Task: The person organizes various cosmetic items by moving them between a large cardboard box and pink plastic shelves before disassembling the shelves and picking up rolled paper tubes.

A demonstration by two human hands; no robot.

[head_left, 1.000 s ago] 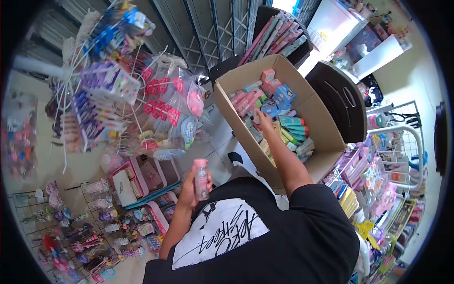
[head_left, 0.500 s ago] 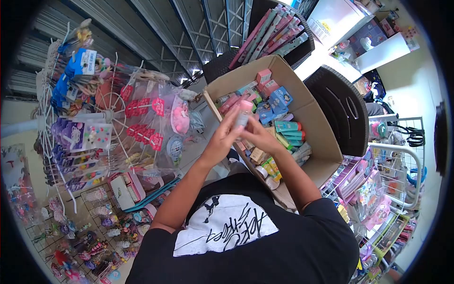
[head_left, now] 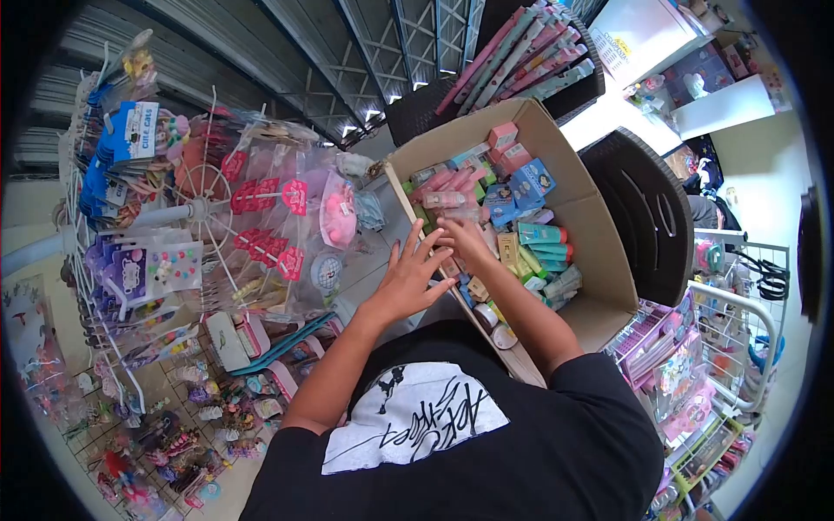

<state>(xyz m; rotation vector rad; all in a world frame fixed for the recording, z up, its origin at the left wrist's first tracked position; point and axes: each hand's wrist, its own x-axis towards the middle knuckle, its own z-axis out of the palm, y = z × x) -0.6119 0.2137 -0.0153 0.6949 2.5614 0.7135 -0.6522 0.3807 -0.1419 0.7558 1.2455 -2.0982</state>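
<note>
My left hand (head_left: 407,280) is open above the near edge of a cardboard box (head_left: 599,247), fingers spread and holding nothing. Close beside its fingertips, my right hand (head_left: 466,243) hovers over the box's near side. The right fingers are loosely bent and apart, with nothing visible in them. Just beyond both hands, a pink-capped bottle (head_left: 446,200) lies on other pink bottles inside the box. Around it are blue boxes (head_left: 532,180), pink boxes (head_left: 512,158), teal tubes (head_left: 543,234) and small jars (head_left: 504,336).
On the left stands a rack (head_left: 204,208) hung with bagged accessories. Rolled patterned tubes (head_left: 521,56) rest on a dark woven chair behind the box. Another dark chair (head_left: 634,217) is at the box's right. A white wire rack (head_left: 738,339) holds goods at far right.
The pink-capped bottle has left my hands and now lies in the box. Both hands have drawn back toward me, and my left fingers have spread. The view has shifted slightly.
</note>
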